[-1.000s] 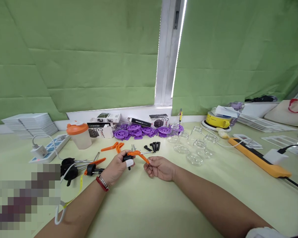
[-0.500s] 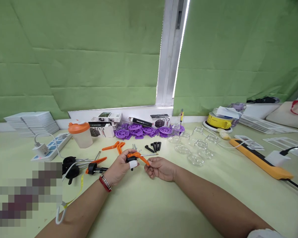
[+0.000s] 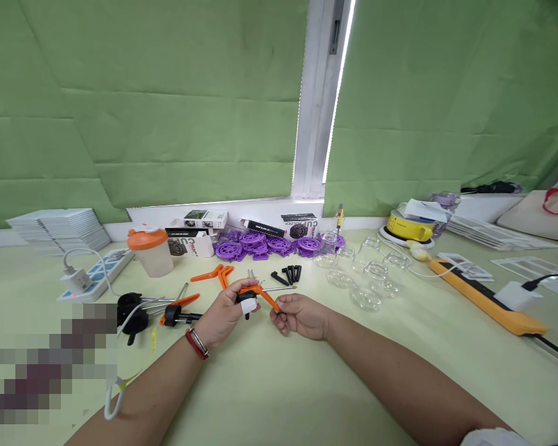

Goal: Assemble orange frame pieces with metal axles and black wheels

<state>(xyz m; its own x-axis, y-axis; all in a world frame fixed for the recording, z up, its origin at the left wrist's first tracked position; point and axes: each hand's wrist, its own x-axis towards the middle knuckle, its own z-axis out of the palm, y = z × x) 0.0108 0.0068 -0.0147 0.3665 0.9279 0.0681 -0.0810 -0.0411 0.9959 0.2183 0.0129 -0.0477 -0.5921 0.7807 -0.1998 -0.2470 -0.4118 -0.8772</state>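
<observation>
Between my hands is a small assembly with a black piece [image 3: 246, 298], a thin metal rod [image 3: 281, 288] pointing right and an orange lever [image 3: 268, 299]. My left hand [image 3: 221, 317], its thumb wrapped in white, is closed around the black piece. The thumb and fingers of my right hand [image 3: 303, 317] pinch the lower end of the orange lever. My left fingers hide part of the assembly. Loose orange levers [image 3: 207, 274] lie just beyond my left hand. Short black pegs [image 3: 279, 279] lie on the table behind the assembly.
Black parts with rods [image 3: 132, 316] lie left, near a power strip [image 3: 105, 272] and an orange-lidded cup [image 3: 152, 254]. Purple wheel-shaped pieces [image 3: 229, 250] and boxes [image 3: 195, 245] line the back. Clear glass-like cups [image 3: 366, 298] and an orange power strip [image 3: 488, 300] are right.
</observation>
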